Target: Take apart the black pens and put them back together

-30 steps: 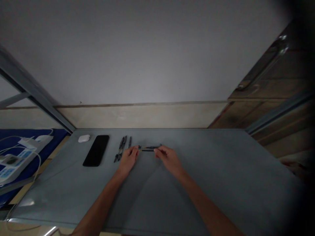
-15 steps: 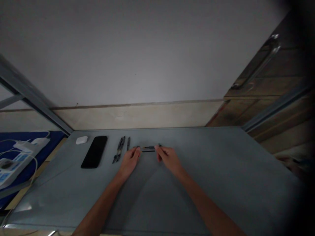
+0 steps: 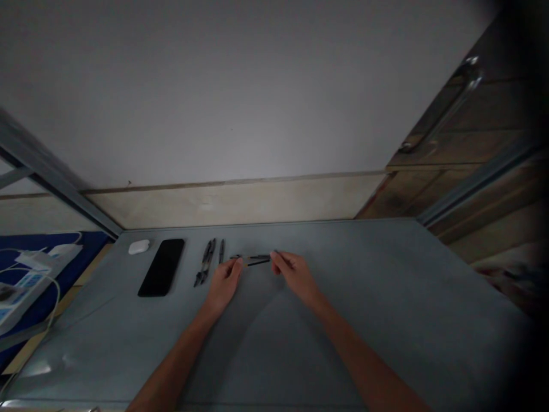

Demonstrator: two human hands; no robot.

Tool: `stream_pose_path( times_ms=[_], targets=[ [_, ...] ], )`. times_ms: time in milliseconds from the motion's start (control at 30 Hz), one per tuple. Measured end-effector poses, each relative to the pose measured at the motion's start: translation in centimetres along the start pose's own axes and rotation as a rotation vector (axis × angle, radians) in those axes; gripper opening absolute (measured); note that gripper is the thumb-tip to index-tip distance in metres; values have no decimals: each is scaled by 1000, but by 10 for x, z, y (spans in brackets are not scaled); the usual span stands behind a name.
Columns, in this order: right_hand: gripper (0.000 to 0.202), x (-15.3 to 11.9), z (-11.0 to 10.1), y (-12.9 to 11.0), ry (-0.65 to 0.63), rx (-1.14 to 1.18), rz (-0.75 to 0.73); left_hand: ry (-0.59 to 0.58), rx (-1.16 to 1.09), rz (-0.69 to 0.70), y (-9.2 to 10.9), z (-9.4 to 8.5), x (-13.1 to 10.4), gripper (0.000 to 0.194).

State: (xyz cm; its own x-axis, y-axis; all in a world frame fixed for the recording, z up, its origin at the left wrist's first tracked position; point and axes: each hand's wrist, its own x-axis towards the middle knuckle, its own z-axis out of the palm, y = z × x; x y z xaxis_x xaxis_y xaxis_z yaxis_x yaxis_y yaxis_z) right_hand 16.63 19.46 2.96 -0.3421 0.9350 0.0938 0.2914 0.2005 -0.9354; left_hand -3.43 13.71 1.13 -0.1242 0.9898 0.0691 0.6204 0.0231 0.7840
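Thumb and fingers of my left hand (image 3: 226, 280) are closed in a pinch at the left end of a slim pen (image 3: 259, 257). At its right end my right hand (image 3: 291, 272) pinches likewise, so the pen lies crosswise between both hands, low over the table. Just below it runs a thin black rod (image 3: 258, 263), its right end close to my right fingertips; whether it is held or lies on the table I cannot tell. Fingers hide both pen ends in part. Left of my left hand lie two dark pens (image 3: 205, 263) side by side and a shorter dark pen (image 3: 222, 250).
A black phone (image 3: 162, 268) and a white earbud case (image 3: 139, 246) lie farther left on the grey table (image 3: 386, 315). Beyond the table's left edge is a white power strip (image 3: 30, 280) with cables. A wall backs the table; metal posts (image 3: 467, 186) rise at its corners.
The view has shifted slightly. The black rod, level before, now slants up to the right toward my right fingertips. My left fingers sit slightly lower against the pen's left end.
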Motion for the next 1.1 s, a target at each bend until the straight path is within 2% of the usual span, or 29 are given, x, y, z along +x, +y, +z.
stream_pose_path(
  times_ms=[167, 367, 500, 700, 933, 1100],
  targets=[
    [43, 1, 2, 4, -1, 54, 4, 45, -165, -62, 9, -2, -2, 45],
    [26, 1, 6, 9, 43, 99, -34, 84, -285, -145, -4, -2, 5, 47],
    [27, 0, 4, 3, 38, 96, -16, 80, -267, -159, -6, -3, 5, 48],
    [49, -2, 0, -2, 57, 34, 20, 25, -240, -107, -2, -1, 1, 45],
    [35, -1, 3, 4, 75, 63, -8, -4, -218, -99, 0, -5, 4, 37],
    [32, 0, 4, 4, 79, 84, 1, -14, -206, -109, 0, -7, 5, 43]
  ],
)
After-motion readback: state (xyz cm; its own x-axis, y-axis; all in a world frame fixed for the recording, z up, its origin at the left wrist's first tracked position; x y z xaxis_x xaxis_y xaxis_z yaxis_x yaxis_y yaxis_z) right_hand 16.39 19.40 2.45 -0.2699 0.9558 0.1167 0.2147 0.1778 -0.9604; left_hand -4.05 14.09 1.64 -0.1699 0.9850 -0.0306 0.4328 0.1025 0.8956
